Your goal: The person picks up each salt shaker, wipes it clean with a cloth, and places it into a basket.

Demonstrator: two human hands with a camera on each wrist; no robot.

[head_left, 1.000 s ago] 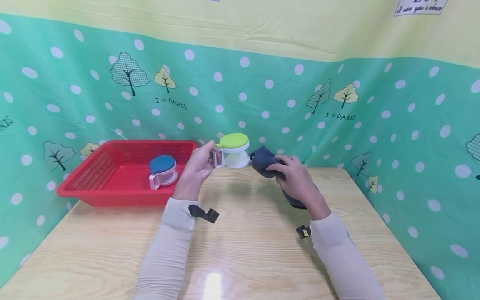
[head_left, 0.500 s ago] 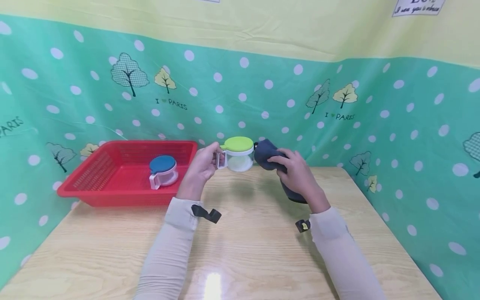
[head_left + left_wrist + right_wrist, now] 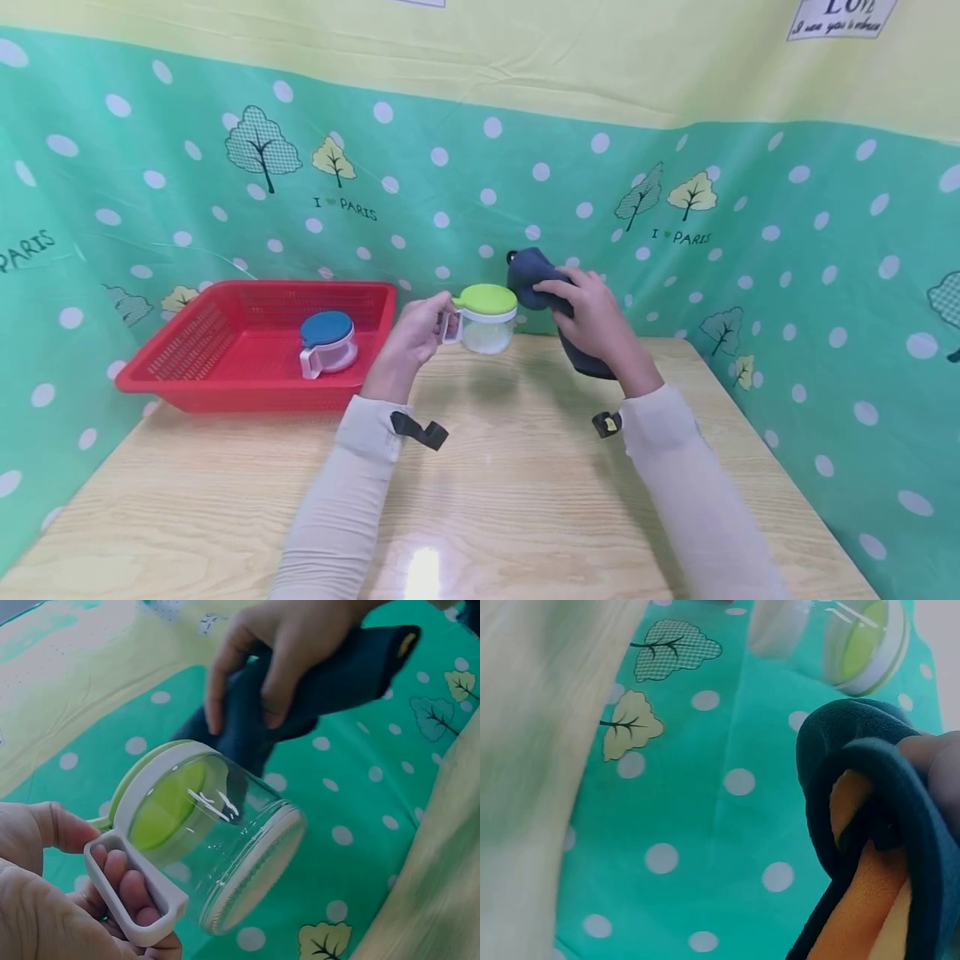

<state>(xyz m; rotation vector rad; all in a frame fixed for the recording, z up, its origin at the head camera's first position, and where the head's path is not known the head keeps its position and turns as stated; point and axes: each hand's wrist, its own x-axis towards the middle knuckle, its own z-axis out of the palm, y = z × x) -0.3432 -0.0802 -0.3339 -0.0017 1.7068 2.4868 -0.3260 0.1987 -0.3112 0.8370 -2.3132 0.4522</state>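
Observation:
My left hand point(image 3: 411, 340) grips the white handle of a clear glass seasoning jar point(image 3: 487, 333) with a bright green lid, held above the table. In the left wrist view, the fingers pass through the handle of the jar point(image 3: 225, 840), whose lid is closed. My right hand point(image 3: 592, 321) holds a bunched dark navy cloth point(image 3: 534, 277), its lower end hanging down. The cloth is just right of the lid and slightly higher; whether they touch I cannot tell. The right wrist view shows an orange inner side on the cloth point(image 3: 855, 724).
At the left of the table point(image 3: 480, 500) stands a red plastic basket point(image 3: 232, 398) with perforated sides. Inside it sits a similar jar with a blue lid point(image 3: 327, 327). A green dotted curtain point(image 3: 465, 183) hangs behind the table and along its sides.
The jar has moved to the right and slightly down in my left hand. My right hand has raised the cloth from beside the jar's glass body to above lid height.

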